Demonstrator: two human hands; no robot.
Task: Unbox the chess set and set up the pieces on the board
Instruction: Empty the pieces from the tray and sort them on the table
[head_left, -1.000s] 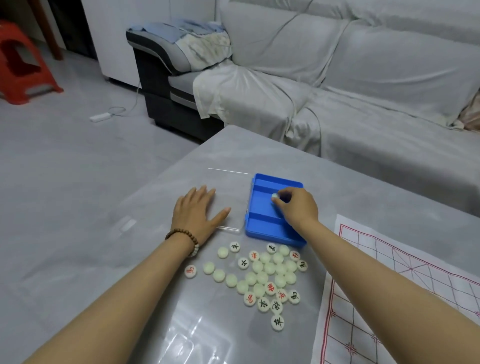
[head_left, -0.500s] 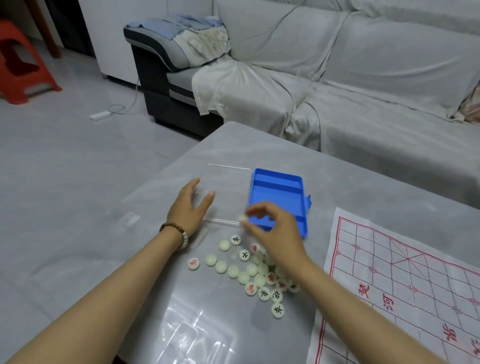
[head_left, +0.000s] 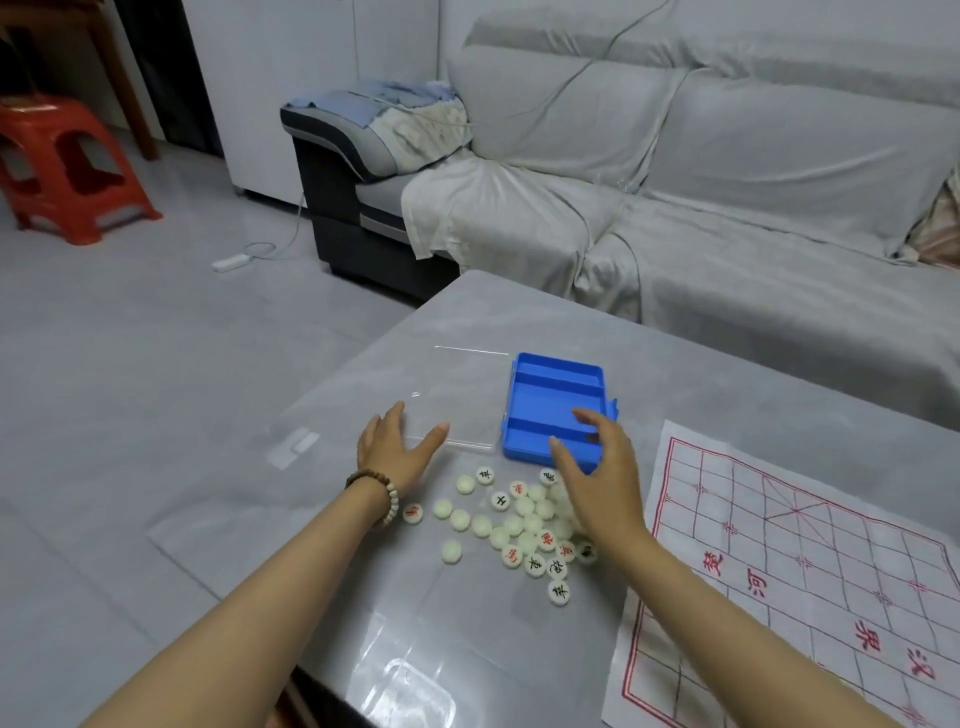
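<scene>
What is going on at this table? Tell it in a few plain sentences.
A person is unboxing a chess set. The left hand lies open at the near corner of the clear lid. The right hand hovers open over the near edge of the blue tray, which looks empty. The pieces lie in a loose heap on the table. The board, spread at the right, holds none yet.
</scene>
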